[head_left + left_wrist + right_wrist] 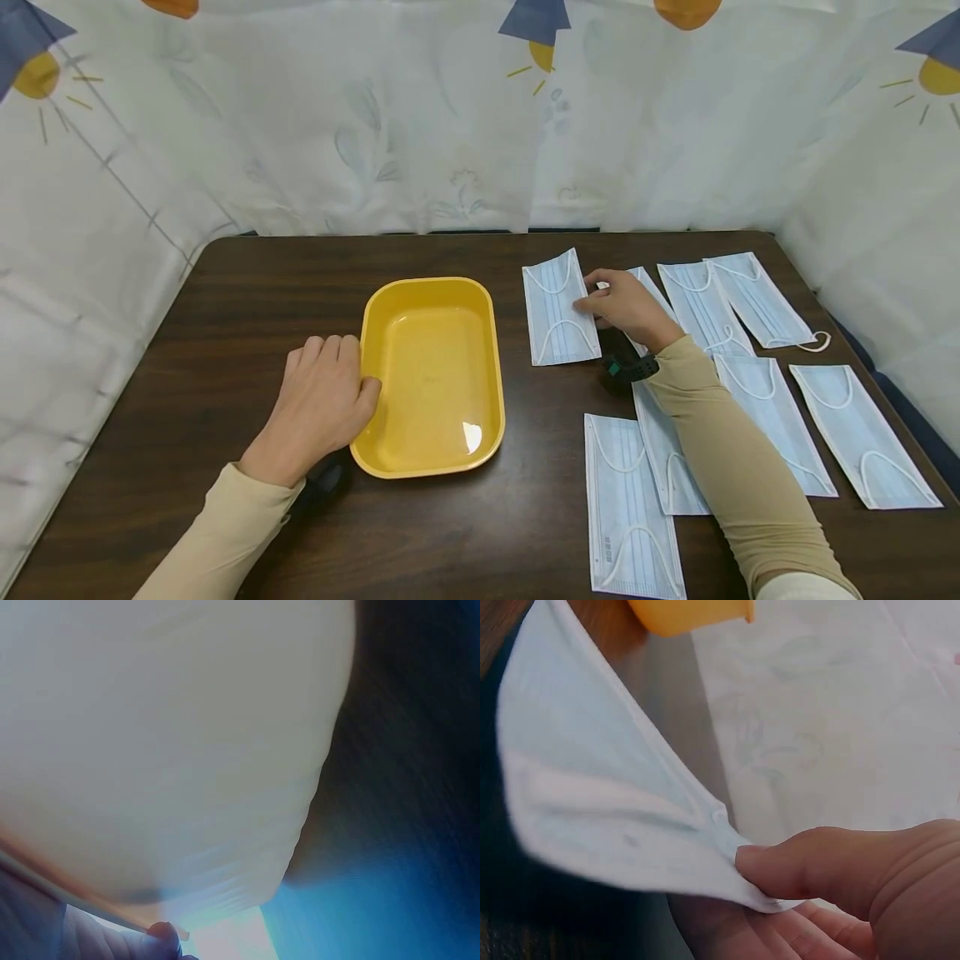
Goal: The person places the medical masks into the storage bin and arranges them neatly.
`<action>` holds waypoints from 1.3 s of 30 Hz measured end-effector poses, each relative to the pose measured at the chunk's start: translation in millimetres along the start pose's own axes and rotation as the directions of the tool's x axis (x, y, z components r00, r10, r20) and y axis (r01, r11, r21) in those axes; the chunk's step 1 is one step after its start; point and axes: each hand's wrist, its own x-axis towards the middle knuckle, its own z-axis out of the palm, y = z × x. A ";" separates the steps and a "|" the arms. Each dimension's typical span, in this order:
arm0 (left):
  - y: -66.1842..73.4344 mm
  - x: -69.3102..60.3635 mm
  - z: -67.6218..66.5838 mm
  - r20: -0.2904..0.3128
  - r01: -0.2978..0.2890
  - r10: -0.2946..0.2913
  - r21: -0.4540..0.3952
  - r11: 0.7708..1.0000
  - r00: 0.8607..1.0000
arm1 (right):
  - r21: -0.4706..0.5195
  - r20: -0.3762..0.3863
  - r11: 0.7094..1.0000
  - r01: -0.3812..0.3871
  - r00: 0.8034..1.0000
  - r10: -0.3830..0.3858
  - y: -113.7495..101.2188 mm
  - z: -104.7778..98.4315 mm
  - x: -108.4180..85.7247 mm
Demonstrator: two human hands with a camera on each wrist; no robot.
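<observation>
My left hand [318,400] grips the left side of a yellow plastic tray [427,287], thumb over the rim and fingers along the outside. In the left wrist view the tray's pale side wall [187,750] fills most of the picture, with fingertips [161,937] at its rim. To the right of the tray, my right hand [630,308] pinches a light-blue face mask [558,312] by its right edge. The right wrist view has this mask [607,750] tilted and bent, its corner between thumb [802,862] and fingers.
Several more masks lie on the right side of the dark wooden table [262,283], among them a near mask [630,508] and a far-right mask [862,433]. My right forearm [742,458] partly covers some. A white patterned curtain [450,125] hangs behind the table.
</observation>
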 end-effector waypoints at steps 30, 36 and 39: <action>0.4 0.7 4.8 -0.032 -0.016 0.016 -0.009 1.000 0.999 | 0.518 -0.034 0.846 0.129 0.991 -0.130 -39.6 5.3 -21.8; 0.3 -0.1 3.7 -0.028 -0.009 0.009 -0.001 1.000 1.000 | 0.537 -0.017 0.831 0.144 0.987 -0.160 -55.6 13.3 -28.3; -0.5 -0.6 2.8 -0.025 -0.004 0.004 0.003 1.000 1.000 | 0.539 -0.011 0.829 0.148 0.985 -0.170 -63.3 16.9 -31.6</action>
